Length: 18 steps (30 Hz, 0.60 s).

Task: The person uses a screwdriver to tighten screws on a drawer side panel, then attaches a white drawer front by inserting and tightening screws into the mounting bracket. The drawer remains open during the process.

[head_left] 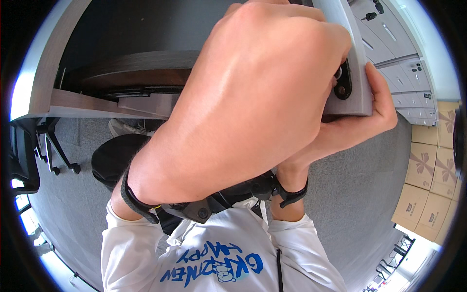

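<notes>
Left hand (253, 92) fingers curled onto lock (342, 82) on grey door (357, 73); right hand (360, 121) clasps door's lower edge, just below lock.

The grey panel (351, 73) both hands hold looks like matt laminate, smooth, with a glossy black plastic fitting (343, 86) and a small shiny metal ring beside it. The worktop (121, 68) behind shows dark wood grain with a dull sheen. Floor carpet (355, 194) is rough grey pile. The sleeves (146, 253) are soft white cloth with blue print. Wrist straps (134, 197) look like matt black webbing. Stacked boxes (428, 165) are plain brown cardboard
</notes>
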Motion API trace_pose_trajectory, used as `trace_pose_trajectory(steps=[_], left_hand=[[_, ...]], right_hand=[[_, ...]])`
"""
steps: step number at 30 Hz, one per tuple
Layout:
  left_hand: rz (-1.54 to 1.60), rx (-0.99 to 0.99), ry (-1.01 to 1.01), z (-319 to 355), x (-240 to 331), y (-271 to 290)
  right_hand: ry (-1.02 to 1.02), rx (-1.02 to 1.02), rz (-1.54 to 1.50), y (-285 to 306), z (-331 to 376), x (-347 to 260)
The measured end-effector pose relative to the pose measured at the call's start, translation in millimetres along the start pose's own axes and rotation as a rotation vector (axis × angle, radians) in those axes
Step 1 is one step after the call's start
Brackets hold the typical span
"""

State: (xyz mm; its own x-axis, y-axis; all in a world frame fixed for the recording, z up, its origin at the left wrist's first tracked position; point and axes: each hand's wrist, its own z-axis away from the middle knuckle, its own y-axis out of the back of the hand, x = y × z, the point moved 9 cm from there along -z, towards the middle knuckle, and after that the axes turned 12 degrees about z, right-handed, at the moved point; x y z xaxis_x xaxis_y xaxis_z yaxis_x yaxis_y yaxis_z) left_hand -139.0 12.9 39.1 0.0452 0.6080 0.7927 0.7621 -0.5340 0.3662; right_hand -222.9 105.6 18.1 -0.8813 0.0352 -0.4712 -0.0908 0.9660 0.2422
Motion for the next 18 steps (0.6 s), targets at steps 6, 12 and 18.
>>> trace_pose_trajectory(steps=[6,12,18], left_hand=[[-0.008,0.01,-0.016,-2.6,1.9,3.4],[-0.012,0.037,-0.038,0.8,5.0,14.5],[-0.07,0.179,-0.17,53.3,20.7,65.4]], right_hand=[[0.055,0.022,0.06,2.0,-0.8,0.6],[-0.005,0.039,-0.007,1.6,1.5,2.0],[0.08,-0.016,0.127,0.5,-2.1,-7.7]])
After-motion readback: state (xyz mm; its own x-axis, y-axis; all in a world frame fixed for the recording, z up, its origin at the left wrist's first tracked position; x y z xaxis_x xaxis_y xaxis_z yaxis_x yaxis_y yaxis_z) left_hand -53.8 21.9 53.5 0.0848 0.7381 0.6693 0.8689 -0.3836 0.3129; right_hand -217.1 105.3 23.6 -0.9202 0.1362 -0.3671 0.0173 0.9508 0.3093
